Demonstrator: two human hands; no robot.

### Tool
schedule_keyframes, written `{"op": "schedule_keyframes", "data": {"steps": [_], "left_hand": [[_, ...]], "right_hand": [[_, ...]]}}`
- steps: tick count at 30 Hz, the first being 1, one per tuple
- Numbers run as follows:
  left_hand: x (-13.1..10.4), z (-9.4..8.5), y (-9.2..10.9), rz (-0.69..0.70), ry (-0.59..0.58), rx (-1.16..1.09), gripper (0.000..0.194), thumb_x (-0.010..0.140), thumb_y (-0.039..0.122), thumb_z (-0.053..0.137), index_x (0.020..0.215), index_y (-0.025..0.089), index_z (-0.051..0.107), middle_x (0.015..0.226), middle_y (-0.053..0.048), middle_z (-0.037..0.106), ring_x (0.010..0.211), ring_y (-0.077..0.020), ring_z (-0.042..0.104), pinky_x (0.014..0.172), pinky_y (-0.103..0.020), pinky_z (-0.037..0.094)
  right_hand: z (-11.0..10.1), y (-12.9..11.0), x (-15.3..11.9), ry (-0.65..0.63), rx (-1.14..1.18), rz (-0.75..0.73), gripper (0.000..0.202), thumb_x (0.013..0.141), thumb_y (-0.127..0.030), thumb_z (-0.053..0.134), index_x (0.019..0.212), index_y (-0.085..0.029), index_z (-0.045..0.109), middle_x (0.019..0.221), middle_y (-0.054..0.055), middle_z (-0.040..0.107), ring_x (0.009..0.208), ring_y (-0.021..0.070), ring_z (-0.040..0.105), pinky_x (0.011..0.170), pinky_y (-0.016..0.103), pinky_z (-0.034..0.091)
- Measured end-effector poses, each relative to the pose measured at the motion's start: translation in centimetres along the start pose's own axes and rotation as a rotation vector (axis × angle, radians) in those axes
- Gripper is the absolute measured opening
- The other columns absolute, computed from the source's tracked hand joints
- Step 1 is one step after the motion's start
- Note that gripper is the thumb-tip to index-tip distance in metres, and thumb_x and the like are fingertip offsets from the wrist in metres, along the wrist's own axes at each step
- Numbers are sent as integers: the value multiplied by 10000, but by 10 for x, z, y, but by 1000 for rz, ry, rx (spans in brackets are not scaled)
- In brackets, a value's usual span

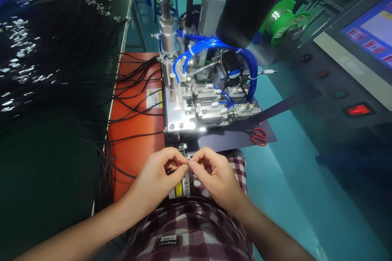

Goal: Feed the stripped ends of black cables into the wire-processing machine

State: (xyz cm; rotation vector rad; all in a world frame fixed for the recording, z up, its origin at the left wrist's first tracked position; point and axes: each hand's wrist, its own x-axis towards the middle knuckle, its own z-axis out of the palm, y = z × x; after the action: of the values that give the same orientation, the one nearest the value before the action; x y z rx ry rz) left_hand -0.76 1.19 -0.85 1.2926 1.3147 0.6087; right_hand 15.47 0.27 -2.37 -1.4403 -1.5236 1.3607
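My left hand (159, 171) and my right hand (216, 175) meet fingertip to fingertip just in front of the machine (196, 98). Each is closed in a pinch. Between the tips shows a tiny yellowish end, too small to name. A thin black cable (124, 168) runs from the left into my left hand and is partly hidden behind it. What my right fingers pinch is covered by the fingertips. Just beyond the hands is a small metal fixture (183, 147) at the machine's front edge. Below them lies a label with a yellow patch (179, 189).
Several black cables lead over the orange plate (134, 106) into the machine. A large heap of cables with shiny ends (18, 57) covers the dark table at left. Red-handled scissors (259, 136) lie at right. A control panel (346, 73) and green wire spool (280, 20) stand beyond.
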Motion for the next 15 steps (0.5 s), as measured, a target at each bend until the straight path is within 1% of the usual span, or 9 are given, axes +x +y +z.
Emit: {"op": "schedule_keyframes", "data": {"steps": [1,3,6,9,11,15], "left_hand": [[0,0,1,1,0,-9,88,772,238,600,763,151,614,657,21,571,564,-97,487,509,-198,386],[0,1,2,-2,-5,-30,101,771,250,607,772,150,616,661,16,579,581,-102,503,526,-202,397],[0,0,4,-23,-11,-54,123,766,268,619,753,146,616,663,8,593,588,-103,513,527,-197,398],[1,-1,6,-54,-18,-79,145,764,281,620,717,144,611,621,12,586,540,-90,486,473,-182,361],[0,-1,7,-73,-25,-83,150,764,283,615,712,142,611,593,13,582,511,-85,470,449,-178,340],[-1,0,9,-88,-34,-123,141,761,275,612,729,138,609,604,-1,617,521,-89,505,458,-171,359]], "right_hand": [[0,0,1,-26,113,86,112,832,-254,555,742,-187,549,549,-55,465,479,98,408,454,230,306],[0,1,5,-73,327,193,137,797,-282,591,716,-184,541,512,-70,449,449,86,388,432,216,288],[-1,1,8,-116,507,242,174,742,-301,645,680,-170,549,526,-62,496,454,78,413,455,215,307],[-1,0,8,-133,575,260,184,730,-305,664,671,-162,564,555,-52,534,469,76,434,483,218,320],[0,-1,7,-122,589,265,178,738,-297,662,671,-159,572,553,-49,541,479,77,443,499,219,326],[3,0,6,-72,596,237,161,747,-276,661,681,-153,581,562,-47,539,487,76,451,508,216,340]]}}
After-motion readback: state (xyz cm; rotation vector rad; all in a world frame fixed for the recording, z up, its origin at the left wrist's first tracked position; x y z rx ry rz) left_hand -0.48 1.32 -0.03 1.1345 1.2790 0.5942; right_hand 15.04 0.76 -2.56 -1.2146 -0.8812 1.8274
